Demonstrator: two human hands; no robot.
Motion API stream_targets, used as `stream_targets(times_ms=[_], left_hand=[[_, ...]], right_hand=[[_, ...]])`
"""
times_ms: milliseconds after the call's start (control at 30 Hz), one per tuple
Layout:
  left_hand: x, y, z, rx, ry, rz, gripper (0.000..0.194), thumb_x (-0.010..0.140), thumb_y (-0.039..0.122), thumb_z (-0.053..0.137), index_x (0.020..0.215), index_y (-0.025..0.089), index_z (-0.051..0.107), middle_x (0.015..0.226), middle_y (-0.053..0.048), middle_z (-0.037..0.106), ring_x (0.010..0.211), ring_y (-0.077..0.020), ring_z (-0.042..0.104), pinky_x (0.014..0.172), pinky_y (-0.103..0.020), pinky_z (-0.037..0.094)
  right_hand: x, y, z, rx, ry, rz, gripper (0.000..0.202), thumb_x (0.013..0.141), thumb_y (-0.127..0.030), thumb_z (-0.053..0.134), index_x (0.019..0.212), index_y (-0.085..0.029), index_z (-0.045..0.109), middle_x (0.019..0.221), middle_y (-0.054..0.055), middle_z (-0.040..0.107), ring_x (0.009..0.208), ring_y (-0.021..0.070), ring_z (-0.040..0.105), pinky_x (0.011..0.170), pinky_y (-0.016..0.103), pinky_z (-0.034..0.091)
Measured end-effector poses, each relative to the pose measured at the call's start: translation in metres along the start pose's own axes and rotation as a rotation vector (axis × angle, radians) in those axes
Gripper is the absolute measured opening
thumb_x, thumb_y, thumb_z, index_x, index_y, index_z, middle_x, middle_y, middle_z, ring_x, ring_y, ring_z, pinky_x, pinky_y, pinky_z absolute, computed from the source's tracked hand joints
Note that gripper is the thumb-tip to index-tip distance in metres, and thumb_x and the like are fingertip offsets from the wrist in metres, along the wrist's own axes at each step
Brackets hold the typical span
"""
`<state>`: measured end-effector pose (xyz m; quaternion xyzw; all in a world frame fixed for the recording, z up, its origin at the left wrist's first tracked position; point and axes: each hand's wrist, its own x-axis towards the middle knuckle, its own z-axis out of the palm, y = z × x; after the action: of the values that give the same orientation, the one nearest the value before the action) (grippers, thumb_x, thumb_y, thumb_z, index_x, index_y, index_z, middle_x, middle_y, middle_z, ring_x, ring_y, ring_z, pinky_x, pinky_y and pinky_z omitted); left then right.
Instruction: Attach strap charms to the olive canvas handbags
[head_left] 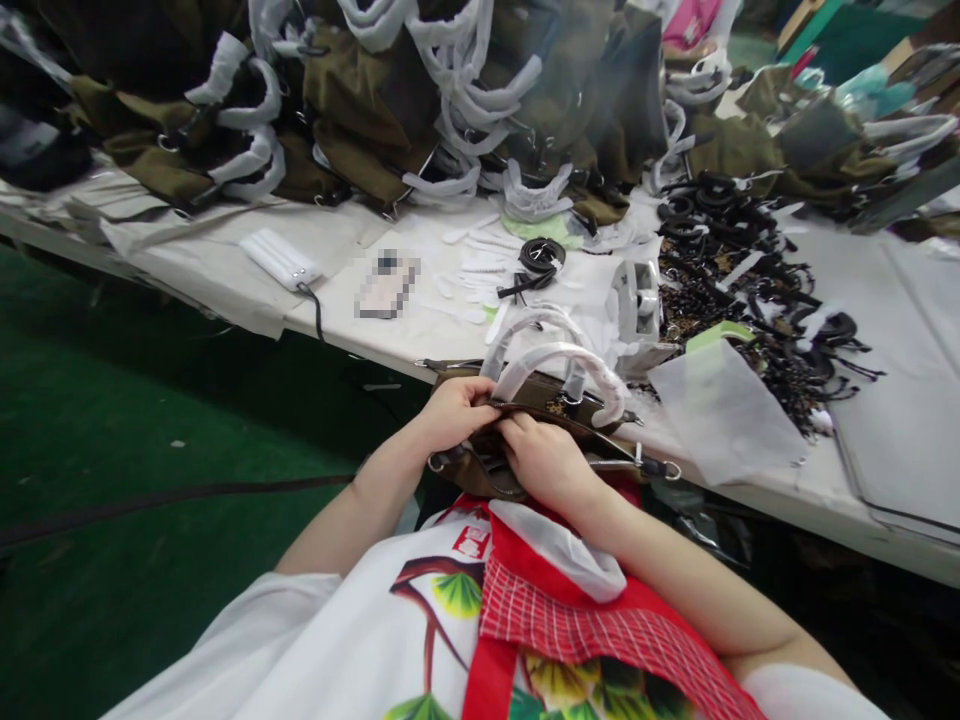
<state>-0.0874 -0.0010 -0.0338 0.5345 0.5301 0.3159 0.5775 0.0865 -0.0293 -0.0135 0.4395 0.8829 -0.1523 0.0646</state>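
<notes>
An olive-brown handbag (480, 474) rests against my body at the table's front edge, its top opening towards me. Its two handles (551, 360) stand up, wrapped in white film. My left hand (456, 410) pinches the zippered rim on the left, thumb and fingers closed on it. Beside it my right hand (546, 458) reaches into the mouth of the bag, fingers bent against the inside near the same rim; the fingertips are partly hidden. On the bag's right side a metal ring and clasp (670, 469) stick out.
Many olive bags (367, 110) with wrapped handles line the back of the white table (345, 345). A phone (387, 284), a white power bank (279, 258) with cable and a coiled black strap (541, 257) lie nearer. A pile of black straps (739, 270) and a translucent sheet (727, 410) are right.
</notes>
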Motion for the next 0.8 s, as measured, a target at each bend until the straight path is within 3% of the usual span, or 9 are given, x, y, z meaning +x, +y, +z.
stream_targets(times_ms=[300,400,467,533,633,700,800], left_hand=[[0.001,-0.004,-0.001,0.203,0.050,0.092,0.018,0.073,0.019,0.058,0.083,0.013,0.071,0.065,0.002,0.059,0.059,-0.0108,0.049,0.054,-0.020,0.036],[0.008,0.002,-0.017,0.325,-0.097,0.176,0.017,0.075,0.024,0.062,0.085,0.013,0.071,0.065,0.002,0.060,0.059,-0.0113,0.051,0.053,-0.020,0.037],[0.021,0.011,-0.033,0.358,-0.214,0.236,0.028,0.081,0.036,0.062,0.096,0.014,0.071,0.069,0.000,0.064,0.061,-0.0124,0.056,0.055,-0.020,0.040],[0.042,0.021,-0.050,0.473,-0.119,0.230,0.035,0.088,0.043,0.055,0.107,0.017,0.069,0.082,-0.002,0.070,0.071,-0.0143,0.063,0.063,-0.022,0.046],[0.088,0.029,-0.068,0.762,0.236,0.089,0.030,0.092,0.035,0.049,0.103,0.017,0.071,0.099,-0.008,0.073,0.091,-0.0187,0.067,0.081,-0.026,0.049],[0.119,0.030,-0.071,0.848,0.322,-0.003,0.026,0.088,0.030,0.053,0.097,0.014,0.073,0.101,-0.014,0.073,0.099,-0.0247,0.067,0.087,-0.032,0.049],[0.154,0.028,-0.068,0.910,0.334,-0.089,0.028,0.078,0.034,0.068,0.097,0.014,0.073,0.103,-0.017,0.073,0.105,-0.0306,0.066,0.088,-0.034,0.050]], right_hand=[[0.005,0.003,0.005,0.079,-0.077,-0.162,0.019,0.091,-0.016,0.049,0.094,-0.017,0.067,0.100,0.008,0.065,0.088,0.0190,0.063,0.077,0.028,0.046],[0.007,0.008,0.002,0.159,-0.085,-0.172,0.018,0.087,-0.015,0.051,0.092,-0.018,0.069,0.098,0.006,0.068,0.090,0.0186,0.064,0.079,0.027,0.045],[0.009,0.010,0.002,0.218,-0.053,-0.163,0.020,0.087,-0.015,0.051,0.092,-0.019,0.070,0.101,0.005,0.069,0.094,0.0183,0.064,0.082,0.026,0.044],[0.011,0.010,0.004,0.258,-0.021,-0.152,0.021,0.088,-0.016,0.051,0.092,-0.020,0.071,0.101,0.004,0.070,0.096,0.0180,0.064,0.084,0.025,0.043],[0.012,0.009,0.008,0.274,-0.005,-0.124,0.019,0.087,-0.018,0.053,0.088,-0.021,0.071,0.099,0.004,0.070,0.095,0.0182,0.064,0.083,0.025,0.043],[0.012,0.008,0.011,0.280,-0.001,-0.108,0.018,0.087,-0.018,0.053,0.087,-0.020,0.071,0.099,0.004,0.071,0.096,0.0182,0.064,0.084,0.025,0.043],[0.011,0.007,0.013,0.273,0.006,-0.094,0.018,0.088,-0.018,0.053,0.089,-0.021,0.071,0.100,0.003,0.071,0.097,0.0179,0.064,0.086,0.024,0.043]])
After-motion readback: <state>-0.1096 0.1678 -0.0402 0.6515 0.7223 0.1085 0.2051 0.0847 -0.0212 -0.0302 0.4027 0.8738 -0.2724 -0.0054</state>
